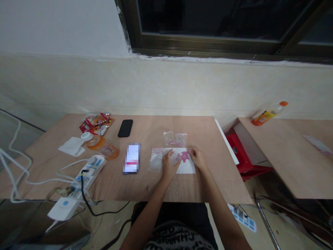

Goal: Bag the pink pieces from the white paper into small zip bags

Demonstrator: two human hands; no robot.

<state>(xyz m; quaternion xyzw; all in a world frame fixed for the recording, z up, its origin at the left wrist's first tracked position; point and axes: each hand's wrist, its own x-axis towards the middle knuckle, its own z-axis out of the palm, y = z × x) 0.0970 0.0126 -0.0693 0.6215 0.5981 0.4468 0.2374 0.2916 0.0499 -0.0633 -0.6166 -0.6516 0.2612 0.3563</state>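
Note:
Several pink beads (185,157) lie loose on a sheet of white paper (186,169) on the table in front of me. My left hand (169,166) is at the paper's left part, its thumb and fingers closed around what looks like a small clear plastic bag (174,156), with some pink beside the thumb. At the right edge of the bead pile, my right hand (197,158) has its fingertips pinched together; anything between them is too small to make out. A larger clear bag (155,160) lies left of my left hand. Beyond the paper are two small zip bags (169,138) holding some pink beads.
To the left are a lit phone (131,158), a dark phone (125,128), an orange drink bottle (104,146), a power strip (90,172) with cables, a tissue (72,146) and snack packets (97,123). A red stool (240,152) stands between this table and another at right.

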